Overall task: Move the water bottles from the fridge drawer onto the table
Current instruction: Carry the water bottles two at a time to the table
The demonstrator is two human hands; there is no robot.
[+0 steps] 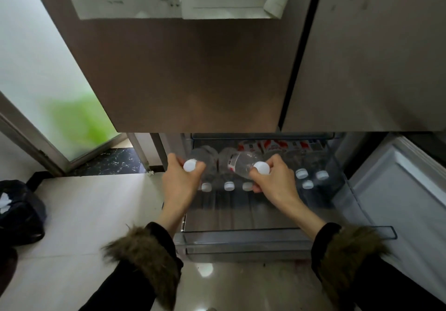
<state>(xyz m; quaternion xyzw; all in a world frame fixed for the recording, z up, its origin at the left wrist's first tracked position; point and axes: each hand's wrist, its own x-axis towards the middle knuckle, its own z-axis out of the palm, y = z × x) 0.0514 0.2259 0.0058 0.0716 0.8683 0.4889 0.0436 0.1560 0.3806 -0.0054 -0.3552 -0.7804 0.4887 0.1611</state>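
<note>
We see the left hand (179, 180) curled round the neck of a clear plastic water bottle with a white screw cap (191, 165), and the right hand (275, 180) likewise closed round the neck of a second clear bottle bearing a red-and-white label (241, 163); both bottles lie tilted, caps toward us, raised a little above the others. Below them the transparent pull-out fridge drawer (241, 234) stands open and holds a further row of white-capped bottles (228, 186) at its middle and a few more at its right (307, 178), with red-and-white cartons (275, 145) at the back. The brown fridge door (181, 69) hangs directly overhead, and pale floor tiles (84, 214) surround the drawer. The worktop that is to receive the bottles is not in view. We judge the lift to be at its start, with most of the load not yet moved. The chief risks, in our estimate, are these: a neck-only hold on a chilled, possibly damp bottle may slip, dropping it onto its neighbours or the tiles; a raised bottle may strike the lower edge of the door above; and the fur-trimmed sleeve cuffs (144, 255) could catch the drawer's front rim as the arms withdraw.
</note>
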